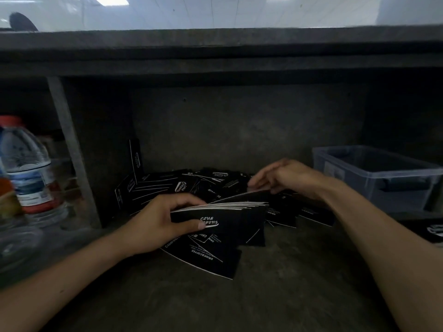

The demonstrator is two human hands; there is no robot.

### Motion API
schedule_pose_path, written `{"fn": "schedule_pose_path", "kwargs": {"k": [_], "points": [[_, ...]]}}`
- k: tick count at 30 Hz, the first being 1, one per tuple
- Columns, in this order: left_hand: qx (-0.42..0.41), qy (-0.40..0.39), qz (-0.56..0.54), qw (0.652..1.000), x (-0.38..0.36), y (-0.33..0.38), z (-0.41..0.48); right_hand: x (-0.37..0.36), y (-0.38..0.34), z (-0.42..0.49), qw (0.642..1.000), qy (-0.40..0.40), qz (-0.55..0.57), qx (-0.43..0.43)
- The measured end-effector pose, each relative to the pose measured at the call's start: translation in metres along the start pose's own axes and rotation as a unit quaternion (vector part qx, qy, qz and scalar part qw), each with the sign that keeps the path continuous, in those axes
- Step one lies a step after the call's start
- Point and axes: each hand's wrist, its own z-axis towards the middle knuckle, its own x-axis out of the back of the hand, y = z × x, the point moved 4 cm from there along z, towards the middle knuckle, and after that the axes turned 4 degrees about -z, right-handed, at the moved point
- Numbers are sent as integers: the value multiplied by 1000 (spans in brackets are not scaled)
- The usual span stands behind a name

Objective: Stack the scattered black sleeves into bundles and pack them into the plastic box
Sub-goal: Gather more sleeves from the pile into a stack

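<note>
A bundle of black sleeves with white print stands on edge in the middle, and my left hand grips its left end, thumb across the front. My right hand pinches the far right end of the top sleeve of that bundle. Behind and around it lies a scattered pile of loose black sleeves, some leaning on the back wall. One sleeve lies flat in front of the bundle. The grey-blue plastic box stands at the right, open; its inside is too dark to read.
Water bottles with red caps stand at the left beside a metal upright. A low concrete shelf overhangs the recess. Another black printed item lies at the right edge.
</note>
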Motion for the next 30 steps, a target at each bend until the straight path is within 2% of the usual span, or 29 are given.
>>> {"fn": "schedule_pose_path", "kwargs": {"k": [2, 4, 8, 11, 15, 19, 21, 24, 25, 26, 27, 29, 30], "points": [[1, -5, 0, 1000, 0, 1, -1, 2, 5, -1, 991, -11, -129, -14], [3, 4, 3, 1000, 2, 1, 0, -2, 11, -3, 973, -66, -217, -42], [9, 21, 6, 1000, 3, 0, 1, -6, 10, -4, 962, -83, -254, -53], [8, 16, -5, 1000, 1, 0, 0, 5, 8, -4, 975, -30, -221, -22], [9, -8, -13, 1000, -1, 1, 0, 23, 6, -3, 993, 81, -82, 18], [4, -4, -5, 1000, 0, -1, 0, 23, -1, -4, 993, 110, 1, 52], [4, 14, 0, 1000, 1, -2, 0, 17, -6, -8, 996, 62, 17, 54], [15, 26, -16, 999, 2, -4, -1, -7, -14, -14, 992, -105, 62, 23], [18, 22, -22, 999, 2, -3, -1, -10, -12, -10, 990, -106, 87, 11], [16, 15, -26, 999, 1, -1, -1, -9, -9, -5, 992, -66, 104, 5], [10, 9, -28, 1000, 0, 1, -1, -3, -2, 3, 995, 22, 93, -2], [-4, 3, -21, 1000, -2, 4, 0, 14, 17, 13, 970, 229, -65, -44], [-8, 1, -17, 1000, -3, 6, -1, 15, 24, 13, 948, 261, -160, -83]]}}
